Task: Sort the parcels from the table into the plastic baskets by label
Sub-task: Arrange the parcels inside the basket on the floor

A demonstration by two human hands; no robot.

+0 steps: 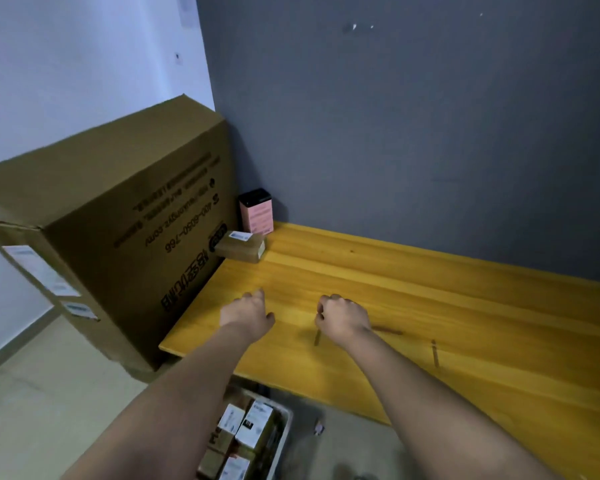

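Yellow-orange wooden table [413,299] with grain streaks, small brown cardboard parcel [241,247] with white label, pink box with black lid [256,211], big brown cardboard carton [118,216] with black print, dark grey wall [413,116], pale wall [77,64]

Big carton [125,216]: upside-down "400-6050-766"; rest illegible.
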